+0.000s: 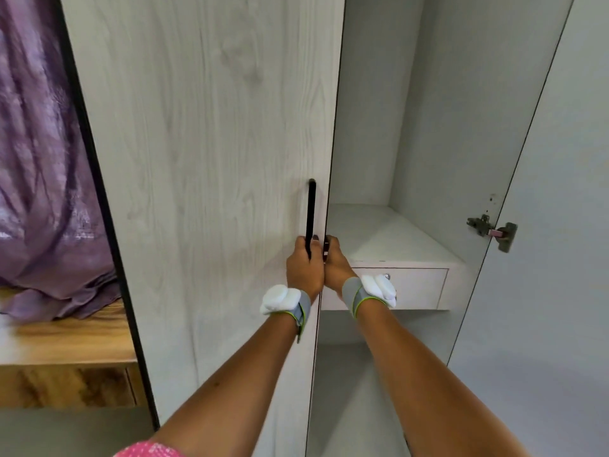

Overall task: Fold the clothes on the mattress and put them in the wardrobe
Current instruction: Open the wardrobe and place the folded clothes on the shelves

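I see both hands up at the wardrobe (204, 127), side by side and touching at the knuckles. My left hand (304, 265) has its fingers curled round the lower end of the black handle (310, 216), which runs upright near the right edge of the left door (197, 192). That door stands nearly shut across the left and middle of my view. My right hand (334, 263) sits just right of the left one, fingers wrapped over the door's edge (330, 179), with the fingertips hidden behind it. So both hands are clamped on the left door, one on the handle, one on the edge.

Each wrist wears a grey band (303, 310) with a white padded block on it.

The right door (560, 225) is swung wide open at the right, with a metal hinge (492, 230) showing on its inner face. Between the doors I look into the pale grey inside: a bare shelf (379, 232) lies at about hand height, and a drawer (415, 288) with a small lock sits just under it, closed. I see no clothes in the part of the wardrobe that shows, and the mattress is out of my view.

At far left a purple curtain (39, 159) hangs down onto a wooden ledge (66, 338). A bit of pink cloth (148, 450) shows at the bottom edge, near my left arm.
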Tool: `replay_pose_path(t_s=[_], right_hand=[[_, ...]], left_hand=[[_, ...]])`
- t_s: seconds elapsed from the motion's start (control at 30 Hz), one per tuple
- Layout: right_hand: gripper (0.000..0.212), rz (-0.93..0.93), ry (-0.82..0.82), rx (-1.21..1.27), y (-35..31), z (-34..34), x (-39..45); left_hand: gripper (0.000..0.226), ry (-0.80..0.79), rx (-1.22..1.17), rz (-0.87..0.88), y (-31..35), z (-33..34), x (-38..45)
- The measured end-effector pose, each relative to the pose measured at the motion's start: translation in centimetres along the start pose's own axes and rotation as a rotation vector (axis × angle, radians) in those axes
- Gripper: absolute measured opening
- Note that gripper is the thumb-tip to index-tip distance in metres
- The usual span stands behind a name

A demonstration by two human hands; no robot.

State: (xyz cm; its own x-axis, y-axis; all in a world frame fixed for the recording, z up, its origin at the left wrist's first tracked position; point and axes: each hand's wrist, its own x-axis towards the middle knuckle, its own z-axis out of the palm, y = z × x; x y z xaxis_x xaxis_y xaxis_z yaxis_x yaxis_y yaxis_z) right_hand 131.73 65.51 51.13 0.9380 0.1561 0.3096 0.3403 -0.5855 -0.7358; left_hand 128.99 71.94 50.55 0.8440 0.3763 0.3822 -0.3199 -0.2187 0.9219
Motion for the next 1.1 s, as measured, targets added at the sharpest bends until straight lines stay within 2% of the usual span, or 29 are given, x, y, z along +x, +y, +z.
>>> replay_pose_path(t_s=[0.03, 0.13, 0.2, 0.27, 0.33, 0.43, 0.53, 0.63, 0.7, 0.77, 0.87, 0.93, 1.0, 1.1], right_hand=[[0.019, -0.037, 0.02, 0.012, -0.1, 0.0, -0.7], [0.018, -0.041, 0.066, 0.206, 0.1, 0.0, -3.1], [0.009, -0.031, 0.075, 0.287, -0.5, 0.0, -5.2], [0.019, -0.009, 0.069, 0.293, -0.8, 0.0, -7.1], [0.033, 0.018, 0.046, 0.435, -1.4, 0.6, -9.0], [0.032, 0.006, 0.069, 0.486, -3.0, 1.9, -13.5], [0.033, -0.035, 0.158, 0.519, -4.8, 3.9, -17.2], [0.036, -0.145, 0.161, 0.512, -7.7, 6.0, -22.0], [0.041, -0.239, 0.097, 0.464, -8.7, 7.7, -24.5], [0.051, -0.342, -0.08, 0.357, -9.4, 9.4, -27.5], [0.086, -0.425, -0.338, 0.131, -11.2, 12.3, -30.6], [0.095, -0.492, -0.404, 0.024, -12.7, 14.2, -31.2], [0.102, -0.548, -0.471, -0.047, -14.5, 16.4, -31.3], [0.111, -0.534, -0.614, -0.078, -17.0, 20.2, -31.3]], left_hand=[[0.021, 0.056, 0.021, 0.039, 0.0, 0.1, -0.8], [0.027, 0.104, 0.108, 0.139, 0.0, -0.7, -2.8], [0.036, 0.12, 0.149, 0.162, 0.4, -1.7, -4.4], [0.036, 0.127, 0.155, 0.157, 0.9, -2.8, -6.0], [0.036, 0.129, 0.12, 0.142, 1.4, -4.1, -7.7], [0.04, 0.155, 0.093, 0.125, 2.5, -7.0, -11.2], [0.045, 0.206, 0.124, 0.098, 3.2, -10.4, -14.1], [0.057, 0.3, 0.156, 0.076, 4.9, -14.5, -17.5], [0.061, 0.376, 0.298, 0.125, 4.8, -17.5, -18.3], [0.061, 0.432, 0.408, 0.103, 4.6, -21.2, -19.0], [0.042, 0.448, 0.3, 0.064, 4.7, -26.8, -19.9], [0.028, 0.405, 0.199, 0.033, 4.3, -30.3, -20.5], [0.028, 0.417, 0.181, 0.04, 3.4, -33.7, -21.1], [0.03, 0.48, 0.149, 0.007, 2.1, -37.8, -21.4]])
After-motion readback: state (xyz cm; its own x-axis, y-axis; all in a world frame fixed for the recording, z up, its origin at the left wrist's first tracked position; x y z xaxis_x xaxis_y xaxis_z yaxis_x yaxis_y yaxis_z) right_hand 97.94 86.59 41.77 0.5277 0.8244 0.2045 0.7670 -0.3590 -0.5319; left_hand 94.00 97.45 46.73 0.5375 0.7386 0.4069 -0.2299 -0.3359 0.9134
